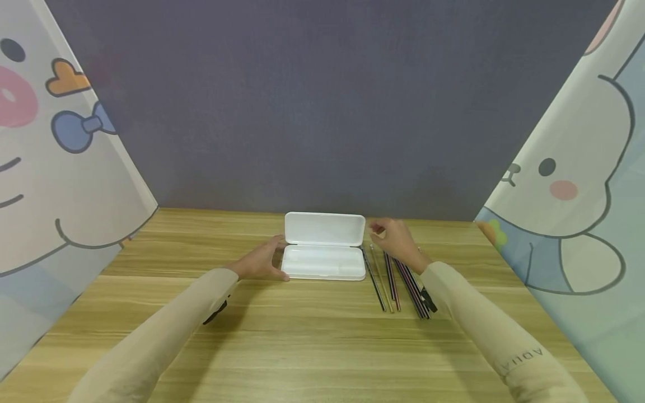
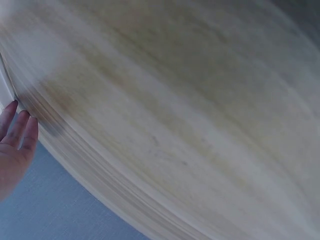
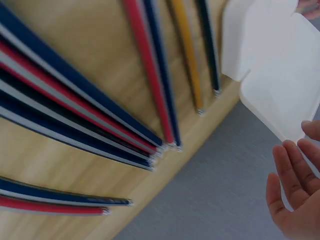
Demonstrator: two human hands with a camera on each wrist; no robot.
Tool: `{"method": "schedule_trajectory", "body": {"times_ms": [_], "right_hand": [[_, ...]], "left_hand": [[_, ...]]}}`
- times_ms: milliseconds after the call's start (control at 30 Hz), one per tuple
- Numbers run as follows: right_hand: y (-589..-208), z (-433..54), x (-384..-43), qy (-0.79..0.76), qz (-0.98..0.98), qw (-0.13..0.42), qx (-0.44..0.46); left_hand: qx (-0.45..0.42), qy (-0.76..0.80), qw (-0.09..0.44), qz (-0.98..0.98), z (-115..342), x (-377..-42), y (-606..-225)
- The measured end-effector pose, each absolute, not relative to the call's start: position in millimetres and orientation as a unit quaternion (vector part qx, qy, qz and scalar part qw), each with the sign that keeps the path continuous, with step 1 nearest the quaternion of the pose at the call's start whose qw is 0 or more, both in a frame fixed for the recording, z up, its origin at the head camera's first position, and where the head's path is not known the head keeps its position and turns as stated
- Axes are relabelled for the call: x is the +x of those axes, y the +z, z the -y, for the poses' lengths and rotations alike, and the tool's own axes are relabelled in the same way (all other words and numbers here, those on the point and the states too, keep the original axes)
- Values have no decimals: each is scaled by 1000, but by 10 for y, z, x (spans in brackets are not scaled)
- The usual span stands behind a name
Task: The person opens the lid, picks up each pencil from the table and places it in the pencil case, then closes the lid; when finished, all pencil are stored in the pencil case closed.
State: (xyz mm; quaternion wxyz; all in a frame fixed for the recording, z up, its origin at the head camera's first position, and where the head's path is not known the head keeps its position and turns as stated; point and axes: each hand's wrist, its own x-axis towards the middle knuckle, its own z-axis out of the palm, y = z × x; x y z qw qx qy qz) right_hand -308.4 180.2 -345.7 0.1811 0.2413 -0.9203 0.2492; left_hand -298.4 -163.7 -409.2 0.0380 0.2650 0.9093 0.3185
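Note:
A white pencil case [image 1: 323,263] lies on the table with its lid [image 1: 325,228] raised at the back; the tray looks bare inside. My left hand [image 1: 262,258] is at the case's left end, thumb at the front corner and fingers toward the hinge. In the left wrist view, that hand's fingers [image 2: 19,127] look nearly straight along a white edge. My right hand [image 1: 395,238] hovers just right of the lid, fingers bent loosely with nothing between them. Striped pencils [image 1: 410,285] lie beneath and beside my right wrist, partly hidden by it.
Closest to the case on its right are a dark green pencil [image 3: 209,47] and a yellow pencil [image 3: 189,57]. Red and blue pencils lie in small groups farther right. The wooden table [image 1: 302,341] meets a grey panel [image 1: 322,112] at the back, with cartoon-printed panels at both sides.

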Motion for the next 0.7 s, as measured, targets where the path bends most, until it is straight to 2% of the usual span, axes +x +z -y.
{"method": "schedule_trajectory", "body": {"times_ms": [200, 500, 700], "right_hand": [[-3604, -1882, -2961, 225, 941, 142, 210], [-3820, -1950, -2887, 168, 955, 134, 205], [-3899, -1959, -2869, 175, 966, 61, 181]], "left_hand": [[260, 303, 36, -916, 1641, -2980, -4100], [263, 311, 41, -912, 1636, -2968, -4086], [256, 312, 46, -914, 1633, -2947, -4069]]}}
